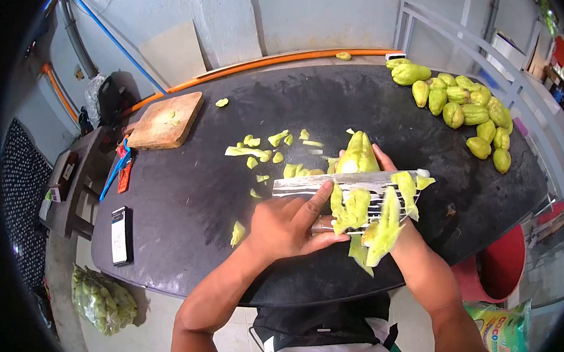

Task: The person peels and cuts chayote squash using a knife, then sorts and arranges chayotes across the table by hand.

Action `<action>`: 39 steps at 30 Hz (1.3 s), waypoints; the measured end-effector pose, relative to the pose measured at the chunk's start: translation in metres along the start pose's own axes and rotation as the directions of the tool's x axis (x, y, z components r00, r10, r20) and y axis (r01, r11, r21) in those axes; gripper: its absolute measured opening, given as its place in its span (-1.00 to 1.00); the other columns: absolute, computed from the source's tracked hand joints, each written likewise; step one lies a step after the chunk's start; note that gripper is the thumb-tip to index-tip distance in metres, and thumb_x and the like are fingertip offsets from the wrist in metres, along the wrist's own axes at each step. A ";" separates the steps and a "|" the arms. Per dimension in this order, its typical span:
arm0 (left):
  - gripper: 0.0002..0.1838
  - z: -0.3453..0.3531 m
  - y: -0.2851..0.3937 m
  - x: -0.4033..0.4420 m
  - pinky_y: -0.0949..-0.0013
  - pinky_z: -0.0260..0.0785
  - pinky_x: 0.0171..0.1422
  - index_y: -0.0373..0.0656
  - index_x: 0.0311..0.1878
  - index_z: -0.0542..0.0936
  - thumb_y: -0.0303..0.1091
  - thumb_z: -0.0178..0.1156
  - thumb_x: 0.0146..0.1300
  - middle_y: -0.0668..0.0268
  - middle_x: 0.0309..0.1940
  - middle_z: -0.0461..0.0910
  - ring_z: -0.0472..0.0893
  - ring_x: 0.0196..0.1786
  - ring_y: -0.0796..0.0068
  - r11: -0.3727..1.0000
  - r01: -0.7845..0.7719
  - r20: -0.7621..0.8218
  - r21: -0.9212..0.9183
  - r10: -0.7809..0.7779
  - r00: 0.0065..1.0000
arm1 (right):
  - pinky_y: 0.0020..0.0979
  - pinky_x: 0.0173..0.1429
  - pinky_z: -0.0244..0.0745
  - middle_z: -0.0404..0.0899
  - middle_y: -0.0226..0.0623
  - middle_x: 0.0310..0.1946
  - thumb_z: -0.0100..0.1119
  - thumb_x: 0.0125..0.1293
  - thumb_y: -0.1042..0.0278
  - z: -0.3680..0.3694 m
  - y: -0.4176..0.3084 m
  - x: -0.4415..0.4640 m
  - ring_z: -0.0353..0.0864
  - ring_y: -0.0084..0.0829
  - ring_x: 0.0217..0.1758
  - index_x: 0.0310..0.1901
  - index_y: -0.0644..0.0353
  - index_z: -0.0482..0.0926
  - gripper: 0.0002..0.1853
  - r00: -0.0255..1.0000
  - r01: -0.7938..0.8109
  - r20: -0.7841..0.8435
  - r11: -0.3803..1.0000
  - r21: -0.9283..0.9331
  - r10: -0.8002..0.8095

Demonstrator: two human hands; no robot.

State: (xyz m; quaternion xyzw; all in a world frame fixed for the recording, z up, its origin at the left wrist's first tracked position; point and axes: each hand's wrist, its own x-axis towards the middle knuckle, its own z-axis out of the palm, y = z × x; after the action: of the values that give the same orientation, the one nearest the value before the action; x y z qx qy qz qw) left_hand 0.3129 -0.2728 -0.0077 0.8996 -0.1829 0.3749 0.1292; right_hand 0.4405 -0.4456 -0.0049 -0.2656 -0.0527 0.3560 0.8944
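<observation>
Over the broad black table (185,190), clamping fingers of the left hand (286,221) on a wide grey metal knife (313,183); curling fingers of the right hand (385,158) around a ridged pale-green chayote (358,153), partly hidden behind the knife and stuck yellow-green peelings (386,226). Flanked by a tan wooden board (163,128), left, and heaped green chayotes (475,114), right.

I see a broad metal knife (351,179) before one ridged green chayote (360,153) over the black counter (184,215); ragged pale-green scraps (248,152) lie left, a rectangular wooden cutting board (163,124) farther left, heaped pear-shaped green chayotes (453,115) far right.
</observation>
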 end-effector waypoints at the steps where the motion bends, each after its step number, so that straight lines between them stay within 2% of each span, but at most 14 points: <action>1: 0.02 0.001 0.000 0.000 0.34 0.54 -0.39 -0.31 0.43 0.55 0.23 0.56 0.04 0.37 -0.61 0.54 0.63 -0.58 0.44 1.000 -0.020 -0.005 0.019 0.020 1.000 | -0.24 0.21 0.66 0.69 -0.30 -0.04 0.02 0.62 -0.07 -0.011 0.002 0.006 0.70 -0.39 0.05 0.12 0.07 0.61 -0.60 1.000 -0.022 0.011 1.000 0.010 0.022; 6: 0.01 0.001 -0.002 -0.001 0.35 0.51 -0.42 -0.29 0.44 0.55 0.25 0.55 0.06 0.38 -0.62 0.52 0.60 -0.60 0.46 0.999 -0.036 -0.019 0.024 0.037 0.999 | -0.22 0.27 0.66 0.72 -0.10 0.03 -0.11 0.67 -0.08 -0.038 0.007 0.021 0.74 -0.26 0.09 0.24 0.25 0.60 -0.46 0.993 -0.043 0.108 0.999 0.008 0.042; 9: 0.02 0.000 -0.003 -0.003 0.33 0.51 -0.43 -0.27 0.45 0.54 0.26 0.55 0.05 0.38 -0.62 0.52 0.61 -0.60 0.44 1.000 -0.016 -0.015 0.012 0.016 1.000 | -0.24 0.16 0.71 0.72 -0.25 -0.07 0.00 0.64 -0.04 -0.010 0.001 0.008 0.75 -0.36 -0.03 0.13 0.12 0.64 -0.58 0.989 -0.130 0.084 0.987 0.093 0.122; 11: 0.00 -0.003 -0.004 -0.001 0.33 0.50 -0.42 -0.32 0.42 0.57 0.27 0.53 0.06 0.37 -0.62 0.51 0.59 -0.61 0.44 1.000 -0.025 -0.024 0.008 0.025 0.999 | -0.23 0.16 0.70 0.74 -0.23 -0.08 0.03 0.61 -0.06 -0.011 0.000 0.011 0.74 -0.34 -0.03 0.09 0.13 0.67 -0.58 0.983 -0.165 0.103 0.981 0.101 0.155; 14: 0.03 -0.008 -0.011 -0.002 0.32 0.53 -0.41 -0.21 0.47 0.53 0.26 0.56 0.03 0.35 -0.56 0.60 0.66 -0.55 0.38 0.999 0.020 0.012 0.036 -0.020 1.000 | -0.20 0.14 0.70 0.75 -0.20 -0.09 0.07 0.58 -0.10 -0.017 0.000 0.019 0.75 -0.31 -0.05 0.06 0.13 0.69 -0.56 0.978 -0.188 0.111 0.975 0.119 0.175; 19: 0.02 -0.011 -0.008 -0.006 0.28 0.54 -0.39 -0.21 0.47 0.53 0.27 0.56 0.04 0.32 -0.54 0.63 0.68 -0.54 0.34 0.999 0.034 0.025 -0.009 -0.033 0.999 | -0.14 0.11 0.71 0.75 -0.17 -0.10 0.09 0.56 -0.13 -0.014 -0.002 0.017 0.75 -0.27 -0.09 0.07 0.16 0.68 -0.52 0.980 -0.176 0.117 0.979 0.101 0.164; 20: 0.02 -0.010 -0.008 -0.007 0.28 0.55 -0.38 -0.21 0.47 0.53 0.27 0.56 0.04 0.33 -0.54 0.63 0.68 -0.54 0.34 0.999 0.027 0.028 -0.041 -0.025 0.999 | -0.13 0.12 0.71 0.74 -0.16 -0.10 0.04 0.59 -0.09 -0.012 -0.005 0.015 0.75 -0.26 -0.09 0.09 0.17 0.66 -0.54 0.964 -0.238 0.149 0.965 0.106 0.221; 22: 0.03 -0.017 -0.004 -0.004 0.27 0.56 -0.36 -0.20 0.48 0.51 0.27 0.56 0.04 0.31 -0.53 0.64 0.70 -0.52 0.34 0.999 0.034 0.094 -0.043 -0.029 0.995 | -0.11 0.13 0.71 0.75 -0.15 -0.10 0.01 0.62 -0.06 -0.013 -0.005 0.016 0.76 -0.24 -0.07 0.11 0.17 0.65 -0.56 0.964 -0.232 0.151 0.969 0.087 0.217; 25: 0.02 -0.012 -0.013 -0.005 0.27 0.57 -0.35 -0.20 0.48 0.52 0.26 0.56 0.05 0.30 -0.52 0.65 0.71 -0.51 0.32 0.996 0.030 0.019 -0.087 -0.028 0.999 | -0.06 0.13 0.73 0.75 -0.12 -0.05 -0.02 0.64 -0.02 -0.019 0.000 0.022 0.78 -0.19 -0.04 0.13 0.16 0.64 -0.58 0.980 -0.167 0.121 0.982 0.091 0.155; 26: -0.02 -0.012 -0.016 -0.004 0.30 0.51 -0.39 -0.35 0.39 0.58 0.24 0.54 0.06 0.30 -0.62 0.54 0.63 -0.59 0.33 0.997 0.030 -0.006 -0.078 -0.031 1.000 | -0.04 0.13 0.73 0.75 -0.11 -0.04 -0.01 0.63 -0.02 -0.019 0.000 0.022 0.79 -0.18 -0.04 0.13 0.16 0.64 -0.58 0.983 -0.149 0.123 0.985 0.082 0.138; 27: -0.02 -0.012 -0.017 -0.006 0.30 0.51 -0.39 -0.34 0.39 0.58 0.24 0.54 0.06 0.29 -0.62 0.54 0.63 -0.59 0.32 0.995 0.036 -0.008 -0.088 -0.037 0.999 | -0.03 0.12 0.74 0.74 -0.11 -0.03 0.00 0.63 -0.02 -0.017 0.001 0.022 0.79 -0.18 -0.04 0.13 0.15 0.64 -0.58 0.984 -0.131 0.128 0.989 0.073 0.121; 31: -0.03 -0.016 -0.018 -0.007 0.29 0.51 -0.38 -0.34 0.39 0.59 0.23 0.54 0.07 0.26 -0.60 0.57 0.64 -0.57 0.29 0.993 0.059 0.018 -0.101 -0.057 0.998 | -0.02 0.15 0.72 0.75 -0.09 0.01 0.09 0.57 -0.03 -0.012 -0.001 0.017 0.78 -0.16 0.00 0.15 0.14 0.65 -0.57 0.982 -0.155 0.126 0.984 0.091 0.144; 36: -0.04 -0.018 -0.023 -0.008 0.29 0.52 -0.36 -0.34 0.39 0.58 0.21 0.54 0.07 0.23 -0.59 0.58 0.65 -0.56 0.28 0.990 0.100 0.030 -0.096 -0.098 0.995 | -0.02 0.25 0.70 0.72 -0.01 0.10 0.16 0.50 -0.10 -0.021 0.002 0.021 0.77 -0.10 0.10 0.27 0.21 0.62 -0.44 0.958 -0.179 0.244 0.980 0.087 0.153; 39: -0.05 -0.019 -0.024 -0.008 0.27 0.54 -0.32 -0.34 0.40 0.58 0.18 0.55 0.08 0.22 -0.58 0.58 0.66 -0.54 0.26 0.992 0.087 0.028 -0.092 -0.085 0.996 | -0.03 0.25 0.70 0.72 -0.03 0.11 0.16 0.50 -0.08 -0.021 0.001 0.020 0.77 -0.13 0.10 0.28 0.23 0.60 -0.44 0.966 -0.176 0.205 0.981 0.076 0.157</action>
State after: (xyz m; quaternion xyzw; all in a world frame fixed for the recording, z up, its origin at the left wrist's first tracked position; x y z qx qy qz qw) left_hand 0.3060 -0.2420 -0.0030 0.9041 -0.1628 0.3493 0.1847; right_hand 0.4601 -0.4408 -0.0249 -0.1900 -0.1020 0.4567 0.8631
